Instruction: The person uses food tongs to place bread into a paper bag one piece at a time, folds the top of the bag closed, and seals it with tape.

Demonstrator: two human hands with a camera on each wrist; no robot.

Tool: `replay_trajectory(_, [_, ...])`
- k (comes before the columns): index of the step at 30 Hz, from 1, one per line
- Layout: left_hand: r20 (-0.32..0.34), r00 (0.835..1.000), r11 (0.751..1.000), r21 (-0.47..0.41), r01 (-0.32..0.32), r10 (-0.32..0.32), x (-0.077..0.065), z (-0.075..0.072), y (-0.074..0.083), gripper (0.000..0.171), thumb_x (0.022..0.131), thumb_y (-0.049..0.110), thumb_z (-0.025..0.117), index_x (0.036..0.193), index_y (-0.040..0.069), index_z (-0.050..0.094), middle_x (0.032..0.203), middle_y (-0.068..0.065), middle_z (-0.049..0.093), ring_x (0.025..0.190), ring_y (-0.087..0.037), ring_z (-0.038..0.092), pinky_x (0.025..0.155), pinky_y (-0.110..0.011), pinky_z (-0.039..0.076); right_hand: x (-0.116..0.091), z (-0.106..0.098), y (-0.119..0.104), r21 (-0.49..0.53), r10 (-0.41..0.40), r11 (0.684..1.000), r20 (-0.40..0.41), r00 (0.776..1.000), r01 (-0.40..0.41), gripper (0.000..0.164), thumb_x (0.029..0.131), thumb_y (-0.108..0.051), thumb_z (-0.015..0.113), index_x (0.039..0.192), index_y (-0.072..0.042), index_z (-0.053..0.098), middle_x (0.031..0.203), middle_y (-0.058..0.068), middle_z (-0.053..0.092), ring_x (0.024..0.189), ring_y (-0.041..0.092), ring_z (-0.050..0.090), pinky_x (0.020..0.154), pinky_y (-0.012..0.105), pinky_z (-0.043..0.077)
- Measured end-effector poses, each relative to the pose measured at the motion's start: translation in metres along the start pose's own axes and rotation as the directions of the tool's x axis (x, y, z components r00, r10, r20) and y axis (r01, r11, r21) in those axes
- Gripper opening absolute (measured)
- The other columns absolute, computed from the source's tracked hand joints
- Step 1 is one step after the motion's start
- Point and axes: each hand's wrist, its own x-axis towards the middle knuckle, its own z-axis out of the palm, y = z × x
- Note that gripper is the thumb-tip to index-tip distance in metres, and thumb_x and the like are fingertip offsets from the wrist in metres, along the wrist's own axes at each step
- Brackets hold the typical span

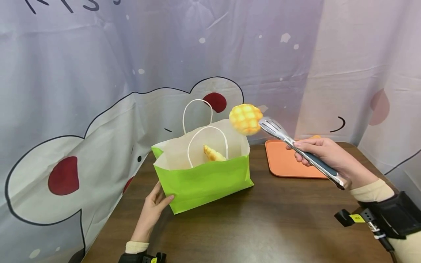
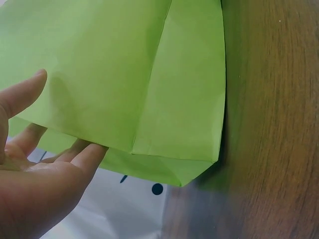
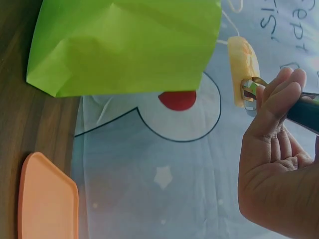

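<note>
A bright green paper bag (image 1: 204, 186) with white handles stands with its mouth open upward. My left hand (image 1: 156, 202) holds its near left corner, thumb at the front and the other fingers round the side (image 2: 89, 154). In my right hand (image 1: 320, 155) is a pair of metal tongs (image 1: 279, 131) with dark grips. Their tips pinch a round yellow melon bun (image 1: 246, 118) with a crisscross top, raised by the bag's right rim; its edge shows in the right wrist view (image 3: 241, 69). Inside the bag, a golden bread piece (image 1: 213, 153) pokes up behind the front handle.
An orange tray (image 1: 279, 160) lies at the back right of the brown wooden table (image 1: 250, 226), partly behind my right hand. A bit of something yellow (image 1: 315, 137) shows just above that hand. A printed curtain (image 1: 263, 54) hangs behind and left of the table.
</note>
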Motion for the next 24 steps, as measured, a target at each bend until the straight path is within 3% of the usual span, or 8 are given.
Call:
replay_trajectory(10, [-0.004,1.0,1.0,-0.005,-0.004,0.004,0.001,0.004,0.0,0.077,0.096,0.009,0.064,0.159,0.004,0.02,0.167,-0.017,0.009,0.15,-0.046,0.02,0.113,-0.042,0.03,0.001,0.014,-0.004,-0.141,-0.028,0.99,0.023,0.999,0.031,0.023,0.105,-0.017,0.051,0.108,-0.014,0.074,0.075,-0.005,0.067,0.067,0.006,0.061,0.059,0.023,0.055])
replay_trajectory(17, [-0.003,1.0,1.0,-0.004,-0.005,0.005,0.0,0.005,0.0,0.076,0.096,0.008,0.064,0.159,0.004,0.021,0.167,-0.017,0.01,0.149,-0.047,0.021,0.111,-0.037,0.033,0.0,0.019,-0.002,-0.139,-0.019,0.99,0.062,0.998,0.028,0.023,0.105,-0.016,0.05,0.102,-0.014,0.073,0.074,-0.005,0.066,0.066,0.005,0.061,0.059,0.022,0.056])
replay_trajectory(24, [-0.002,1.0,1.0,-0.011,-0.016,0.016,0.0,0.005,0.001,0.078,0.096,0.007,0.064,0.159,0.002,0.018,0.167,-0.019,0.01,0.15,-0.048,0.018,0.114,-0.051,0.026,-0.003,0.023,-0.003,-0.11,-0.036,0.992,0.179,0.983,0.057,0.029,0.108,-0.017,0.043,0.099,-0.012,0.07,0.079,-0.005,0.068,0.066,0.003,0.064,0.058,0.021,0.057])
